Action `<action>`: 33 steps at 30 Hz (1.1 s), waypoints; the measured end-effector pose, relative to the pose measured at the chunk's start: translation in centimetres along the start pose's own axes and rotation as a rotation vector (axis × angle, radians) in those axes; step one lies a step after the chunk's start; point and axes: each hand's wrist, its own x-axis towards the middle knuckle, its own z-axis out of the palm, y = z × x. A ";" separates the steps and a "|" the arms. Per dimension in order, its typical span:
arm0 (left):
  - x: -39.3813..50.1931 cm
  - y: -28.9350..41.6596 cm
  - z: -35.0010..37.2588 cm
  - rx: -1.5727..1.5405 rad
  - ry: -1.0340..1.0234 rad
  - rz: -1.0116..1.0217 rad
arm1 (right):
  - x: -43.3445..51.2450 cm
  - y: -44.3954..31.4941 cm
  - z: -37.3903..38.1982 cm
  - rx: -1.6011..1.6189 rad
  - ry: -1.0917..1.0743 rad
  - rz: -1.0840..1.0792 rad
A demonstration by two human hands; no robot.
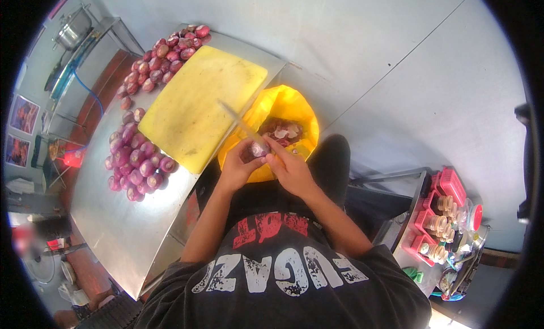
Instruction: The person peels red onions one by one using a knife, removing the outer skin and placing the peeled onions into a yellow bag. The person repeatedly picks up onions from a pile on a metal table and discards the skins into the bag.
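My left hand (238, 165) holds a red onion (259, 149) with a pale cut end facing up. In my right hand (291, 167) is a knife (238, 120), its blade laid against the onion and pointing up and left toward the board's edge. Both hands are over a yellow plastic bag (308, 108), which stands open with onion skins (284, 131) inside. Beside the bag, a yellow cutting board (202, 103) rests on a stainless steel table (106, 227) with nothing on it.
Unpeeled red onions (163, 59) are heaped behind the board. Peeled onions (136, 159) lie in a pile at its left. A side stand with pink baskets (425, 220) of jars is at right. A steel pot (73, 25) sits far left. Another person's arm (87, 312) shows lower left.
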 end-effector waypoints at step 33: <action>-0.4 -0.1 -0.3 0.134 -0.055 0.051 | 1.6 0.3 -1.1 0.405 -0.071 0.342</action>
